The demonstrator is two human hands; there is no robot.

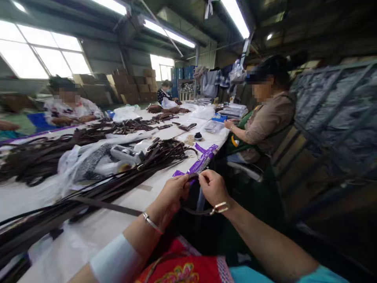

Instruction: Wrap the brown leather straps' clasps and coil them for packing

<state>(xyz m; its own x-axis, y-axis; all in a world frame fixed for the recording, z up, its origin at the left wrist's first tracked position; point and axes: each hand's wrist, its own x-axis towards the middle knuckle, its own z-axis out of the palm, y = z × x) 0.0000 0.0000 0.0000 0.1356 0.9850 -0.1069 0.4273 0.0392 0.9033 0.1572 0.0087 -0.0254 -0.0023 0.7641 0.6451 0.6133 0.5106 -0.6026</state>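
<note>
My left hand point(176, 191) is closed on a dark brown strap point(193, 176), thumb and fingers pinching it near the table edge. On the strap's other side my right hand point(212, 184) is closed too, its fingertips pinching the same piece. A loop of dark strap point(196, 212) hangs below the hands and runs toward a pale metal loop point(220, 207) at my right wrist; whether that is a buckle or a bracelet I cannot tell. Just beyond the hands lies a shiny purple wrapping point(202, 159) with a grey patterned piece point(206, 162) along it.
Long dark straps point(118, 192) lie bundled across the white table point(165, 173) on the left, beside a clear plastic bag point(85, 165). A small black dish point(198, 136) stands farther back. One co-worker point(265, 114) sits at right near a metal rack point(332, 118); others sit across the table.
</note>
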